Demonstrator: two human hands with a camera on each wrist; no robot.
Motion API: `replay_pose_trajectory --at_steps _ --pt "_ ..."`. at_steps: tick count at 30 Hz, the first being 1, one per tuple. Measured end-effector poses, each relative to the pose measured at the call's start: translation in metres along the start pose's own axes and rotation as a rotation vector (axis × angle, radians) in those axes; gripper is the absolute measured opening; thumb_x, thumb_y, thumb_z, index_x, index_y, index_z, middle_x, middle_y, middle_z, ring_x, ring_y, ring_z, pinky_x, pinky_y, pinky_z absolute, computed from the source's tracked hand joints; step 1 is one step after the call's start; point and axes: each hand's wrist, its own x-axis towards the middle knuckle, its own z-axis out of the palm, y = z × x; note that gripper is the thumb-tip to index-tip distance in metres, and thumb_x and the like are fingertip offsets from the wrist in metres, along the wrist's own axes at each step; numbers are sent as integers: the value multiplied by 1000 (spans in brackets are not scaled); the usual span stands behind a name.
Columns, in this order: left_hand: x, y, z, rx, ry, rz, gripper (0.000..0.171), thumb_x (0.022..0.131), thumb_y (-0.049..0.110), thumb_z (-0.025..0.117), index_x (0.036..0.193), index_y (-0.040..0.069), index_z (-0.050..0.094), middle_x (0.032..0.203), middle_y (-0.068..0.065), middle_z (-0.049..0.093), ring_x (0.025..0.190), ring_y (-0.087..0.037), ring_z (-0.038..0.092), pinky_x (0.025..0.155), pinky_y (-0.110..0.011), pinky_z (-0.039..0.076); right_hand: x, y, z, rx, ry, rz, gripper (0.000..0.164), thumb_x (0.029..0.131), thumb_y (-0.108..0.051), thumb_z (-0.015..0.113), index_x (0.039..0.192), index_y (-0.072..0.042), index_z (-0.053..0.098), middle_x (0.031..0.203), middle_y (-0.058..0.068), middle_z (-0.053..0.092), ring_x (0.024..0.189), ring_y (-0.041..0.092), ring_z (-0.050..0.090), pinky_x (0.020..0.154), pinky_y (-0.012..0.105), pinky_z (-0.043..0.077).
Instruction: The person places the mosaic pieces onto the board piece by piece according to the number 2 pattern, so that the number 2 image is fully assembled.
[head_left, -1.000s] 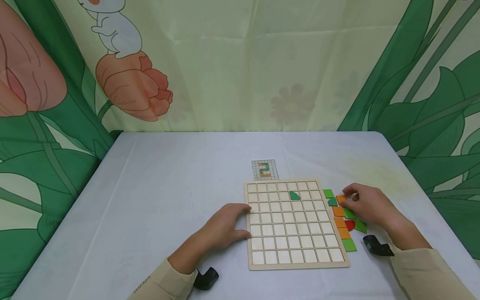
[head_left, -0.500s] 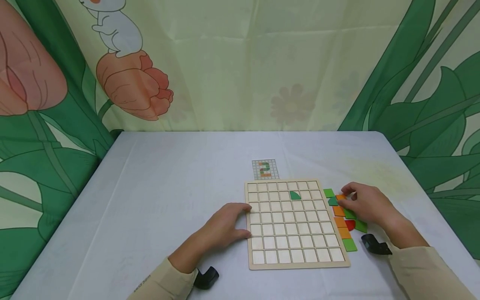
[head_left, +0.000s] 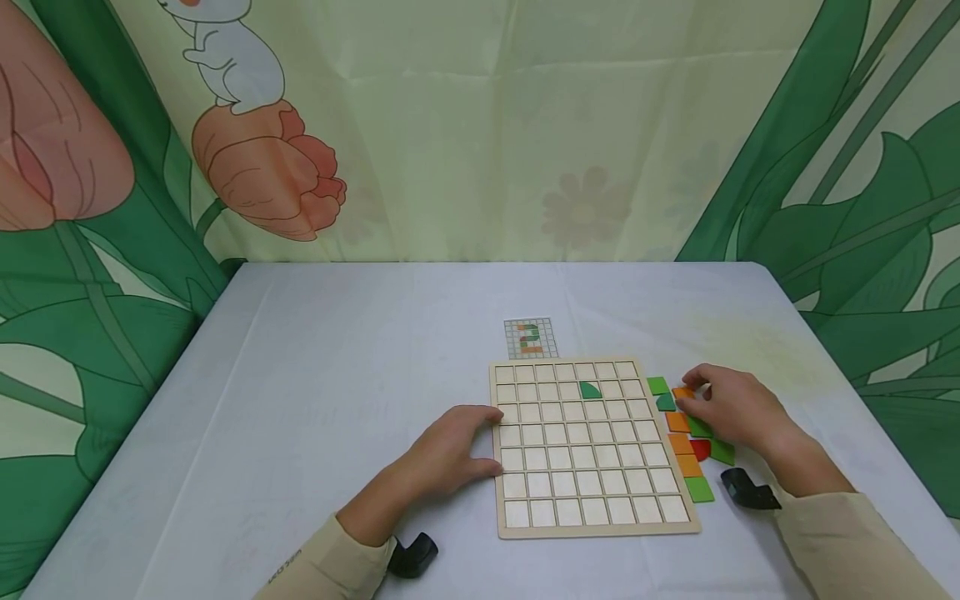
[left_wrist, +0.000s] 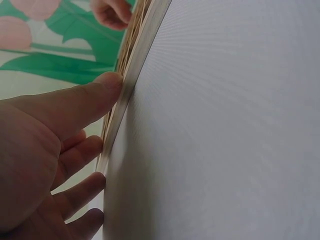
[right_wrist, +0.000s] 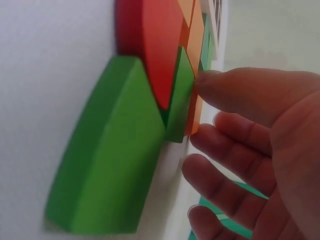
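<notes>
My left hand [head_left: 450, 454] rests at the left edge of a wooden grid board [head_left: 596, 531]. Its thumb and fingertips touch the board's side, spread apart, in the left wrist view. One dark green quarter-round tile [head_left: 589, 391] lies in a cell of the second row. To the right of the board, my right hand [head_left: 738, 410] pinches an orange tile [head_left: 681, 392] between thumb and forefinger, its other fingers loosely bent. In the right wrist view that orange tile [right_wrist: 195, 117] is partly hidden behind a light green tile [right_wrist: 181, 107].
More tiles lie along the board's right side: orange ones [head_left: 686, 466], a red rounded one [head_left: 700, 450], light green ones [head_left: 699, 490] and a dark green one [head_left: 665, 402]. A small pattern card [head_left: 529, 338] lies behind the board on the white tabletop [head_left: 360, 358].
Almost nothing differs. The right forearm has shifted very slightly left, while its fingers stay at the orange tile. The left hand and board hold their places.
</notes>
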Motion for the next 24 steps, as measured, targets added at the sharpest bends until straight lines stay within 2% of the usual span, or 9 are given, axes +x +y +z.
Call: replay_pose_trajectory --at_steps 24 --pt "0 0 1 8 -1 -3 62 85 26 83 136 6 56 135 -6 57 131 -25 48 109 -42 40 3 -7 -7 8 20 3 45 91 -26 70 120 7 60 105 24 63 91 37 55 76 52 54"
